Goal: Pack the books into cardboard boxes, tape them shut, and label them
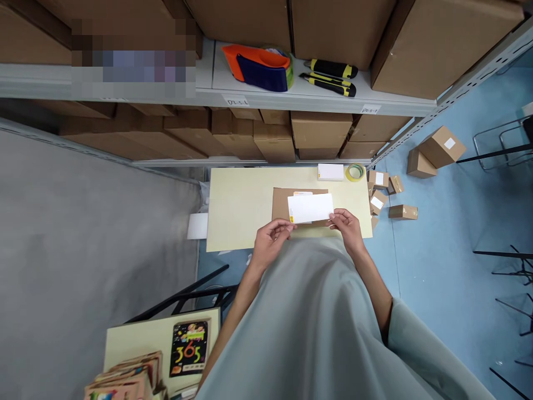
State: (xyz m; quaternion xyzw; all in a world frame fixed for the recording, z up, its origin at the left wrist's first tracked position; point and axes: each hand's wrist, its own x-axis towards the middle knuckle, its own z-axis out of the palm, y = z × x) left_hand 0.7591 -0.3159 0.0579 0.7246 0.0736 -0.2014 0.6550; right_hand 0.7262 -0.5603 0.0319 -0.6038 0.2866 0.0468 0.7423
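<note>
A white label sheet (311, 208) is held over a flat brown cardboard piece (281, 203) that lies on the pale yellow table (237, 205). My left hand (270, 239) pinches the sheet's lower left corner. My right hand (346, 226) pinches its right edge. Both hands have their fingers closed on the sheet. A second yellow-edged label (302, 194) peeks out behind the sheet's top edge.
A white pad (330, 171) and a tape roll (355, 173) lie at the table's far edge. Small taped boxes (402, 211) sit on the blue floor to the right. The shelf holds a tape dispenser (258, 66), utility knives (331, 76) and cartons. Books (189, 347) lie near left.
</note>
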